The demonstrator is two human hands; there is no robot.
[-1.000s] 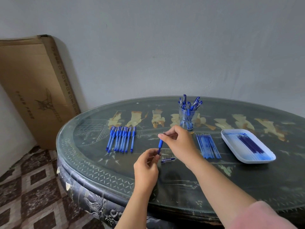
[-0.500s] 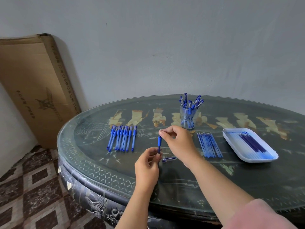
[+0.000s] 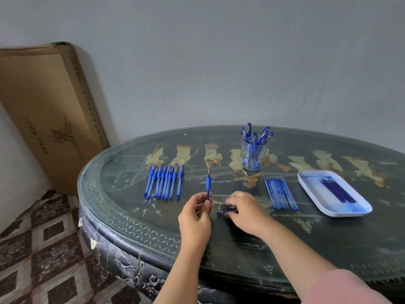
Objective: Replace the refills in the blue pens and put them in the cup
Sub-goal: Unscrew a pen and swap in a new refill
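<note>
Right hand (image 3: 247,212) has dropped from the pen's upper end to the table (image 3: 328,249) since half a second ago. It now sits low over the loose pen cap (image 3: 226,211), fingers curved downward. Motion blur; cannot tell whether the fingers have hold of the cap or only cover it.

Left hand (image 3: 195,218) pinches the lower barrel of the blue pen (image 3: 208,183) between thumb and fingertips. Pen upright, metal tip pointing up, blue grip section clear above the fingers, held just over the near part of the table.

Cap lies flat on the glass, between the two hands, partly under the right fingers.

Row of blue pens (image 3: 163,182) lies side by side to the left, beyond the left hand. Clear cup (image 3: 252,156) stands farther back, holding a bunch of capped pens. Loose refills (image 3: 280,191) lie in a neat row right of the hands. White tray (image 3: 313,187) beyond them on the right holds darker refills (image 3: 337,190).

Cardboard box (image 3: 43,110) leans on the wall at left.
</note>
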